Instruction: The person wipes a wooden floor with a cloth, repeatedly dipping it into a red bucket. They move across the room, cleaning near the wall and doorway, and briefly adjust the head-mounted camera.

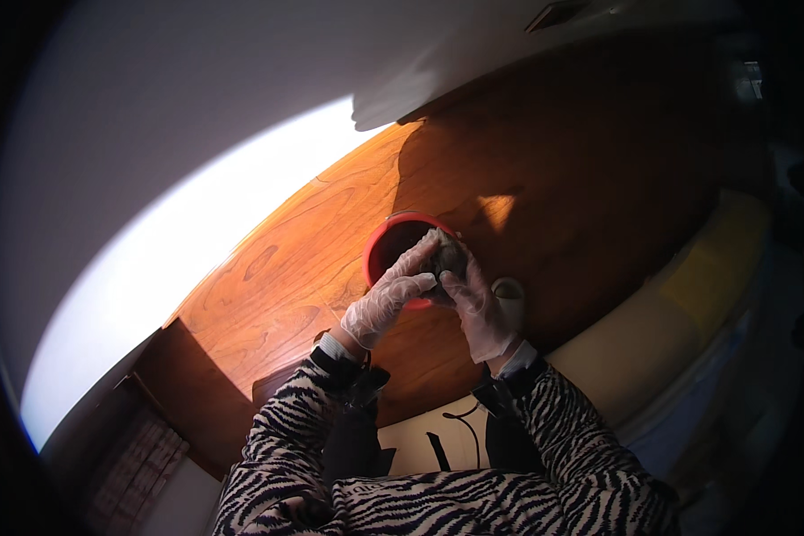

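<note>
Both my hands wear thin translucent plastic gloves and meet over a red-rimmed round container (pixel 374 249) with a dark inside. My left hand (pixel 392 291) and my right hand (pixel 474 298) hold a dark greyish-green lump (pixel 450 258) between them, above the container's right side. The fingers of both hands curl around the lump, with the thumbs on the near side. What the lump is, I cannot tell. Part of the container's near rim is hidden behind my hands.
The container stands on a wood-grain surface (pixel 275 281). A pale slipper-like item (pixel 510 301) lies beside my right hand. A white wall (pixel 208 100) rises beyond. A cream and yellow padded edge (pixel 643 315) runs along the right, and a thin dark cable (pixel 472 429) lies near my body.
</note>
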The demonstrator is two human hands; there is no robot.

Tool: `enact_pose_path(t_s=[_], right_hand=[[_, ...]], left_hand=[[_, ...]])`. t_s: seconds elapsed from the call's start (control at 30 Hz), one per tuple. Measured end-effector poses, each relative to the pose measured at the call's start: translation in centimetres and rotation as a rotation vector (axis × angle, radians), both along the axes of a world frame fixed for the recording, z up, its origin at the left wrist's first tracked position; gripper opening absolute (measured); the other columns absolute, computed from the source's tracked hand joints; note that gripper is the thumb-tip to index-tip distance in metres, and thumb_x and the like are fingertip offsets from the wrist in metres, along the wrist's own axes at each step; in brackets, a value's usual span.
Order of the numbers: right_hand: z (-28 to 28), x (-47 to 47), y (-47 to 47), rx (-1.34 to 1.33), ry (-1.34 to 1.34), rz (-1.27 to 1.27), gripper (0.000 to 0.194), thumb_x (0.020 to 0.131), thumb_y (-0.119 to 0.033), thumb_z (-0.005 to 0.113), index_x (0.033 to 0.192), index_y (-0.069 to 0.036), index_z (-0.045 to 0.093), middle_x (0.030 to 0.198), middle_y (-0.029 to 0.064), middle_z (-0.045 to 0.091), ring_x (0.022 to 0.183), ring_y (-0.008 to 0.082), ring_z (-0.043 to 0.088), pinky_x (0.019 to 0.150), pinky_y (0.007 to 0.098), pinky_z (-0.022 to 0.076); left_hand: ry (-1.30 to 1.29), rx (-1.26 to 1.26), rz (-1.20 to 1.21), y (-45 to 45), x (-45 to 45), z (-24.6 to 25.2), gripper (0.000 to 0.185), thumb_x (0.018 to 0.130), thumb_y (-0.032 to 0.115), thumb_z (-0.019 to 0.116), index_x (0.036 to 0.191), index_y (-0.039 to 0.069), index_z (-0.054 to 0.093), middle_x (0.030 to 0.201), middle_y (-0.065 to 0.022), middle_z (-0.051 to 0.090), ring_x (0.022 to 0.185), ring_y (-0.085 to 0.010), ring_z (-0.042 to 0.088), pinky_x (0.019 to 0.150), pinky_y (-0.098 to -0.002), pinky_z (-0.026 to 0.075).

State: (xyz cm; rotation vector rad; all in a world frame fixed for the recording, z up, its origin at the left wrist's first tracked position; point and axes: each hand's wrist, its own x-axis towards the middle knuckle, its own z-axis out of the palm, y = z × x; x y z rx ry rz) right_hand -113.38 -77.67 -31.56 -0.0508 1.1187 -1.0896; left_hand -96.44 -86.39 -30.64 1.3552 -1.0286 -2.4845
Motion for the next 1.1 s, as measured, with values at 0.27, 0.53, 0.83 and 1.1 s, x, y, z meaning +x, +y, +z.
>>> enact_pose_path(t_s=[0.27, 0.53, 0.83, 1.1], right_hand=[[-2.0, -1.0, 2.7, 0.225, -0.072, -0.103, 0.039, 0.101, -0.008, 0.062, 0.140, -0.007, 0.059, 0.130, 0.0047, 0.066, 0.121, 0.0172, 0.063, 0.109, 0.0332, 0.0482], [-3.2, 0.2, 3.3, 0.088, -0.209, -0.179, 0.041, 0.098, -0.009, 0.057, 0.139, -0.005, 0.059, 0.126, 0.0094, 0.067, 0.117, 0.0190, 0.065, 0.106, 0.0347, 0.0510], [-4.0, 2.0, 7.1, 0.118, -0.420, -0.129, 0.050, 0.095, -0.023, 0.058, 0.141, -0.005, 0.060, 0.128, 0.0105, 0.070, 0.115, 0.0234, 0.069, 0.106, 0.0393, 0.0530], [-2.2, 2.0, 8.8, 0.044, -0.431, -0.158, 0.051, 0.100, -0.023, 0.057, 0.148, -0.006, 0.054, 0.124, 0.0086, 0.070, 0.111, 0.0197, 0.068, 0.101, 0.0374, 0.0559]], left_hand=[[-0.304, -0.024, 0.168, 0.3, 4.9, -1.1, 0.030, 0.101, 0.016, 0.072, 0.128, 0.003, 0.070, 0.108, -0.0020, 0.073, 0.092, -0.0096, 0.064, 0.085, -0.0256, 0.052], [-0.983, -0.288, -0.057, -1.5, 14.4, -6.9, 0.049, 0.086, 0.033, 0.087, 0.117, 0.001, 0.066, 0.110, -0.0111, 0.070, 0.085, -0.0218, 0.068, 0.073, -0.0343, 0.055], [-0.660, 0.195, 0.083, -0.8, 17.8, -10.3, 0.021, 0.093, 0.016, 0.075, 0.110, 0.004, 0.069, 0.078, -0.0035, 0.068, 0.061, -0.0150, 0.060, 0.055, -0.0284, 0.045], [-0.747, 0.055, 0.002, 0.7, 20.8, -10.7, 0.022, 0.088, 0.015, 0.075, 0.107, 0.005, 0.070, 0.077, -0.0036, 0.067, 0.057, -0.0150, 0.057, 0.051, -0.0286, 0.044]])
